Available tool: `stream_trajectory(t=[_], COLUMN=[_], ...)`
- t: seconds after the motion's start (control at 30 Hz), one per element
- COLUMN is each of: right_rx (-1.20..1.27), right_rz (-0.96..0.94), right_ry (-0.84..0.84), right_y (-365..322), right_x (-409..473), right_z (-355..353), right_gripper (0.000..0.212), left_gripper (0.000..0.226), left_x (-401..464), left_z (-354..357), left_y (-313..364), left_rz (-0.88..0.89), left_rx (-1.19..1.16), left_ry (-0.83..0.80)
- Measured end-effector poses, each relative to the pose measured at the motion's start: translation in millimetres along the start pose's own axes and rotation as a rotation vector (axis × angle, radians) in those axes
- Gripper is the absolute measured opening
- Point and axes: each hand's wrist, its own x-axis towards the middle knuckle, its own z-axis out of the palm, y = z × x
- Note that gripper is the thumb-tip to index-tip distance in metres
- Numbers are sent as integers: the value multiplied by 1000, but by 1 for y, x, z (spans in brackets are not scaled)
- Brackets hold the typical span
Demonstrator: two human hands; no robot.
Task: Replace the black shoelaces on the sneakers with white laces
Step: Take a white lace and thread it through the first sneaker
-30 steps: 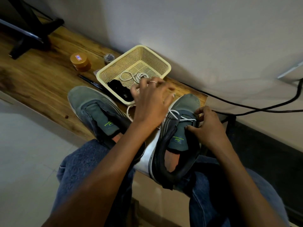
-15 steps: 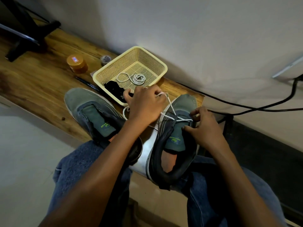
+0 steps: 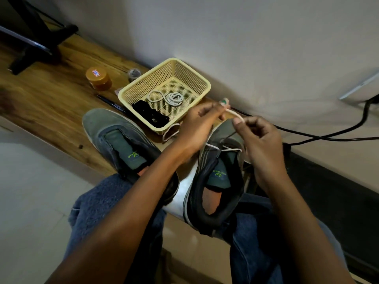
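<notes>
both hands (image 3: 231, 128) pinch white lace (image 3: 235, 115) | sneaker (image 3: 217, 171) tongue: "KNITWEAR"

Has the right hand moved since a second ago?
Yes. The right hand has lifted off the right sneaker, toward the basket, and now pinches the white lace.

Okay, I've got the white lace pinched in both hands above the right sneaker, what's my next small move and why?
Probably thread the lace end into the next eyelet of that sneaker. Left hand and right hand pinch it, and only the lowest crossings are laced.
</notes>
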Motion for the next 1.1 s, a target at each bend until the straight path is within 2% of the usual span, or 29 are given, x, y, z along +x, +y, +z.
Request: stream_trajectory(t=[0.1,0.2,0.33,0.43,0.5,0.57,0.63,0.7,0.83,0.97,1.1], right_rx=[129,260,364,236,155,28,-62,-62,-72,-93,-24], right_rz=[104,239,374,245,98,18,37,104,128,148,165], right_ry=[250,359,421,435,377,196,-5,-124,-186,-239,-84], right_y=[4,7,9,10,5,1,0,0,0,4,5], right_x=[6,8,9,9,5,1,-4,-6,-4,-5,-2], right_z=[-10,-12,-11,-9,-7,-2,2,5,3,4,1], right_gripper=[16,20,21,10,14,3,13,20,24,17,10], left_gripper=[35,33,31,26,26,24,23,23,23,23,20], left_x=[9,13,8,6,5,5,4,4,3,4,5], left_z=[-11,-12,-8,-6,-5,-3,-2,-2,-1,0,-2], left_y=[0,3,8,10,11,10,9,9,11,10,8], left_rz=[-48,-93,-219,-257,-261,-266,-266,-263,-266,-279,-225], left_rx=[-74,-226,-533,-733,-806,-849,-866,-855,-868,-891,-844], left_ry=[144,161,-25,-129,-154,-169,-179,-174,-180,-176,-89])
